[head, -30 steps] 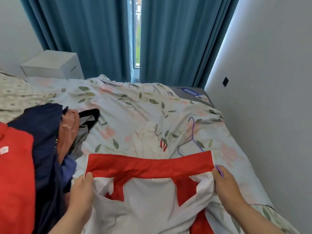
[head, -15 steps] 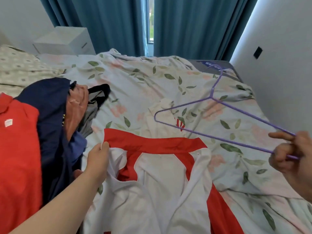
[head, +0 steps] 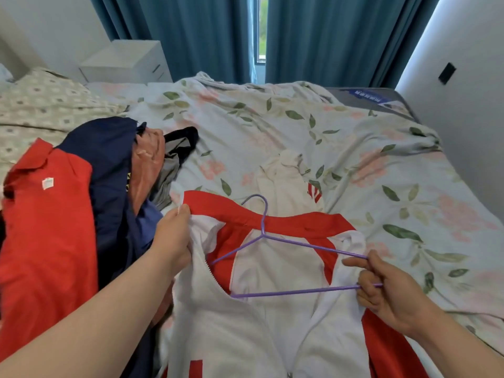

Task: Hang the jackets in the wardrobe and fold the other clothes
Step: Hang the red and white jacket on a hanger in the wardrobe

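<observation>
A white zip-front jacket with a red collar and red side panels (head: 272,336) lies open, lining up, at 6 o'clock on a pale duvet printed with green leaves and pink flowers (head: 354,159). The left hand (head: 171,241), at 9 o'clock of the jacket's opening, grips the left front edge just below the collar, fingers curled round the cloth. The right hand (head: 387,290), at 4 o'clock and well apart from the left, pinches the right corner of a thin purple wire hanger (head: 300,244) between thumb and fingers. The hanger is held over the open jacket, its hook over the red collar toward 12 o'clock and its left tip at the zip edge; whether it has gone under the cloth I cannot tell. At 9 o'clock lies a heap of clothes: a red garment (head: 46,241), a navy garment (head: 109,173) and a pinkish one (head: 147,165). Teal curtains (head: 327,36) hang at 12 o'clock, and a white bedside cabinet (head: 125,61) stands at 11 o'clock.
</observation>
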`<state>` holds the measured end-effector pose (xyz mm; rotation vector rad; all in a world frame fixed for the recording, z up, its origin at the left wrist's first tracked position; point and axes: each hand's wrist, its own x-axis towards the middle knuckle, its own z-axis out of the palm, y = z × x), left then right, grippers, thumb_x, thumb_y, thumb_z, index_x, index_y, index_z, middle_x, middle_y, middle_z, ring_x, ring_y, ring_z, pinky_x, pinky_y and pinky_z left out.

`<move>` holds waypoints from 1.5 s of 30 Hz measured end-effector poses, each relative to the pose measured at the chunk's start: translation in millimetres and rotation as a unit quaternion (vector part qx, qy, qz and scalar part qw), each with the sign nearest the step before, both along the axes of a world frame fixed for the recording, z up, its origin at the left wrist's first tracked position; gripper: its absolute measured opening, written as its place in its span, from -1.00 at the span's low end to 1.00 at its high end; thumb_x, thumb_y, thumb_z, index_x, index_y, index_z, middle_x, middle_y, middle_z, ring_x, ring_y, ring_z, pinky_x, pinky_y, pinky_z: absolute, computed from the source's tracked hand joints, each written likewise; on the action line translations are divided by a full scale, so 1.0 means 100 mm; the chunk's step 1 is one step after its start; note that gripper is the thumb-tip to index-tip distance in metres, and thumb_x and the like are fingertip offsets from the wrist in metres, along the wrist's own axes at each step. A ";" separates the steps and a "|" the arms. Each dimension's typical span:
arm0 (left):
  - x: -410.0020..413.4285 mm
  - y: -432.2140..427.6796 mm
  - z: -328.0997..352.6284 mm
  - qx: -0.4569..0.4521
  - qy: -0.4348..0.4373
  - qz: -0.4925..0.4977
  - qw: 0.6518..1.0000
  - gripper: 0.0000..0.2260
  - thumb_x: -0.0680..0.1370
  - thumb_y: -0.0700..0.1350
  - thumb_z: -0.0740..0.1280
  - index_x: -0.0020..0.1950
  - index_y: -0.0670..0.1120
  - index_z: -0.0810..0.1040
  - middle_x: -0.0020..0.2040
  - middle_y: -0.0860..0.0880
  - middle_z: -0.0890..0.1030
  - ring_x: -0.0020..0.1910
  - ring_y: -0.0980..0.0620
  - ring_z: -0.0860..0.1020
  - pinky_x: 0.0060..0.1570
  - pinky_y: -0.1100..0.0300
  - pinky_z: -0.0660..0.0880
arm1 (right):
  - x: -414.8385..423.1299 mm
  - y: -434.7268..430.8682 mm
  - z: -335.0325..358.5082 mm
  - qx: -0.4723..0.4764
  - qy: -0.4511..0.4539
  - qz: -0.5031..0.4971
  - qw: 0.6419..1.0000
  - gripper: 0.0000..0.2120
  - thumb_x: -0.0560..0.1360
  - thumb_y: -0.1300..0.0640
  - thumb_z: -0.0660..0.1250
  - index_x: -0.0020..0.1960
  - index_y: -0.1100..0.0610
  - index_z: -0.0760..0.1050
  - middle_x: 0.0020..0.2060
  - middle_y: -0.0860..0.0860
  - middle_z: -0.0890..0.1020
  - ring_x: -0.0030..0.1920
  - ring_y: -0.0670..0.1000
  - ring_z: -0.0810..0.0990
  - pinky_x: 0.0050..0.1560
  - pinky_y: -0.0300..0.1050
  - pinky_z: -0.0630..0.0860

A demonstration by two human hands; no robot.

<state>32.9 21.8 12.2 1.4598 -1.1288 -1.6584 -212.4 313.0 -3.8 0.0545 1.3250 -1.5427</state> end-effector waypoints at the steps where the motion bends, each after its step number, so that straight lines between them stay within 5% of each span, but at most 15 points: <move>1: -0.01 0.01 0.01 0.005 0.013 -0.008 1.000 -0.79 0.68 -0.04 0.18 -0.04 -0.12 0.50 -0.09 -0.17 0.55 -0.11 -0.09 0.52 -0.06 0.03 0.46 | 0.07 -0.09 -0.07 0.000 -0.006 0.002 1.000 -0.50 0.53 -0.10 0.17 -0.03 0.35 0.60 -0.63 0.06 0.29 -0.67 -0.05 0.17 -0.63 -0.24 0.15; 4: -0.02 0.09 -0.07 -0.022 -0.040 -0.036 0.998 -0.76 0.66 -0.04 0.17 -0.08 -0.09 0.56 -0.16 -0.10 0.66 -0.19 -0.07 0.63 -0.23 0.13 0.55 | 0.21 -0.38 -0.28 0.020 -0.019 -0.008 1.000 -0.51 0.64 -0.09 0.12 0.00 0.31 0.58 -0.59 0.05 0.35 -0.67 -0.06 0.17 -0.60 -0.28 0.13; 6: 0.00 0.17 -0.14 -0.085 -0.152 -0.074 0.982 -0.72 0.63 -0.05 0.16 -0.24 -0.08 0.48 -0.25 -0.07 0.54 -0.26 -0.07 0.50 -0.29 0.12 0.41 | 0.23 -0.52 -0.45 0.073 0.000 -0.020 0.997 -0.59 0.67 -0.07 0.13 -0.04 0.24 0.53 -0.56 0.02 0.42 -0.67 -0.09 0.18 -0.62 -0.32 0.11; 10: -0.04 0.46 -0.27 -0.217 -0.262 -0.142 0.929 -0.76 0.58 -0.10 0.24 -0.28 -0.07 0.37 -0.31 -0.05 0.41 -0.25 -0.10 0.37 -0.29 0.03 0.29 | 0.14 -0.49 -0.73 0.191 0.145 -0.031 0.970 -0.66 0.61 -0.08 0.27 -0.18 0.16 0.45 -0.45 0.03 0.49 -0.61 -0.05 0.31 -0.57 -0.28 0.21; 11: -0.06 0.55 -0.30 -0.261 -0.295 -0.161 0.905 -0.89 0.57 -0.11 0.30 -0.14 -0.10 0.49 -0.19 -0.08 0.50 -0.14 -0.15 0.44 -0.17 -0.02 0.39 | 0.10 -0.43 -0.76 0.197 0.179 -0.042 0.963 -0.65 0.60 -0.08 0.28 -0.19 0.18 0.45 -0.42 0.06 0.51 -0.59 -0.02 0.37 -0.55 -0.24 0.27; 13: -0.11 0.77 -0.36 -0.385 -0.383 -0.189 0.818 -0.63 0.52 -0.11 0.40 0.29 -0.18 0.51 0.19 -0.18 0.51 0.18 -0.22 0.45 0.17 -0.13 0.43 | 0.03 -0.26 -0.77 0.223 0.233 -0.058 0.945 -0.68 0.58 -0.04 0.28 -0.18 0.21 0.45 -0.40 0.12 0.55 -0.56 0.05 0.48 -0.51 -0.13 0.40; 15: -0.20 1.03 -0.44 -0.532 -0.358 -0.248 0.726 -0.55 0.48 -0.06 0.38 0.34 -0.20 0.52 0.23 -0.21 0.52 0.18 -0.22 0.47 0.16 -0.17 0.46 | -0.03 -0.06 -0.80 0.287 0.285 -0.043 0.914 -0.74 0.52 0.03 0.29 -0.19 0.21 0.44 -0.40 0.14 0.56 -0.49 0.12 0.56 -0.42 0.02 0.54; 17: -0.34 1.32 -0.56 -0.560 -0.304 -0.360 0.682 -0.60 0.46 -0.02 0.34 0.24 -0.15 0.60 0.12 -0.13 0.60 0.08 -0.17 0.57 0.10 -0.06 0.55 | -0.07 0.09 -0.86 0.314 0.290 -0.017 0.904 -0.82 0.49 0.10 0.30 -0.24 0.13 0.38 -0.35 0.14 0.48 -0.38 0.14 0.51 -0.23 0.13 0.58; 20: -0.58 1.69 -0.79 -0.455 -0.296 -0.499 0.675 -0.59 0.53 -0.03 0.35 0.39 -0.04 0.51 0.28 -0.01 0.56 0.24 -0.07 0.54 0.26 0.08 0.44 | -0.10 0.10 -0.96 0.330 0.297 0.025 0.896 -0.82 0.50 0.11 0.27 -0.20 -0.03 0.29 -0.21 0.02 0.39 -0.11 0.03 0.38 -0.11 -0.03 0.42; 22: -0.67 1.85 -0.96 -0.445 -0.324 -0.508 0.663 -0.56 0.53 -0.10 0.33 0.43 -0.05 0.47 0.29 -0.01 0.54 0.25 -0.08 0.52 0.28 0.08 0.40 | -0.09 0.04 -0.98 0.351 0.315 0.039 0.881 -0.93 0.52 0.08 0.28 0.01 -0.02 0.44 -0.06 0.06 0.50 -0.01 0.06 0.46 0.00 -0.09 0.38; 25: -0.73 1.96 -1.09 -0.438 -0.375 -0.481 0.660 -0.52 0.46 -0.21 0.30 0.40 -0.07 0.50 0.16 -0.02 0.57 0.10 -0.09 0.55 0.17 0.06 0.43 | -0.05 -0.01 -1.03 0.433 0.315 0.037 0.844 -0.45 0.50 0.03 0.35 0.45 0.14 0.35 0.30 0.20 0.47 0.25 0.23 0.49 0.20 -0.02 0.43; 30: -0.76 1.88 -1.10 -0.429 -0.418 -0.472 0.647 -0.66 0.56 -0.17 0.22 0.32 0.03 0.47 0.09 0.02 0.52 0.03 -0.05 0.50 0.03 0.10 0.37 | 0.00 0.12 -1.03 0.402 0.356 0.031 0.843 -0.88 0.53 0.23 0.28 0.06 0.14 0.50 0.07 0.10 0.62 -0.03 0.10 0.54 -0.05 -0.13 0.41; 35: -0.82 1.74 -1.02 -0.419 -0.464 -0.471 0.623 -0.80 0.52 -0.16 0.28 0.11 0.03 0.56 -0.03 -0.01 0.56 -0.04 -0.08 0.52 -0.06 0.05 0.39 | 0.08 0.20 -0.98 0.362 0.439 0.023 0.822 -0.77 0.54 0.21 0.31 0.19 0.11 0.46 0.10 0.06 0.44 -0.04 0.05 0.48 -0.01 -0.13 0.40; 39: -0.80 1.60 -1.04 -0.409 -0.496 -0.419 0.642 -0.75 0.58 -0.19 0.25 0.22 0.05 0.52 0.06 0.01 0.54 -0.01 -0.01 0.49 0.00 0.12 0.45 | 0.21 0.08 -0.99 0.308 0.470 0.072 0.824 -0.87 0.55 0.07 0.36 -0.10 0.12 0.52 -0.21 -0.06 0.55 -0.21 -0.03 0.51 -0.22 -0.20 0.35; 45: -0.77 1.52 -1.09 -0.403 -0.481 -0.436 0.645 -0.72 0.66 -0.09 0.16 0.35 0.10 0.46 0.17 0.04 0.52 0.09 0.05 0.45 0.13 0.20 0.40 | 0.08 -0.20 -1.05 0.357 0.317 0.045 0.878 -0.63 0.54 0.02 0.34 -0.39 0.18 0.50 -0.46 0.03 0.53 -0.39 0.04 0.49 -0.33 -0.14 0.37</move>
